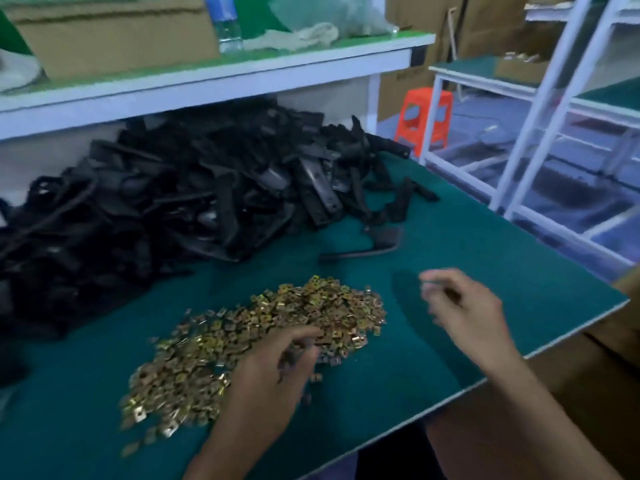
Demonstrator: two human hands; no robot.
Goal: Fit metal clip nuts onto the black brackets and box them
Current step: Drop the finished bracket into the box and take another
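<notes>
Green table (433,344): brackets (173,202) in a large heap at the back left, under the shelf (214,76). One bracket (367,245) lies apart, just in front of the heap's right end.

Clip nuts (242,327): loose brass-coloured pile at the centre front, near the heap but not touching it.

Left hand (273,375): palm down on the near right side of the nut pile, fingers curled with the tips among the nuts. Blur; cannot tell whether it grips any.

Right hand (467,306): above bare table, right of the pile, fingers curled inward. Heavily blurred; cannot tell whether it holds anything.

Carton (588,382): brown, beside the table's right edge, contents not visible.

On the shelf: box (114,36), bottle (225,26).
</notes>
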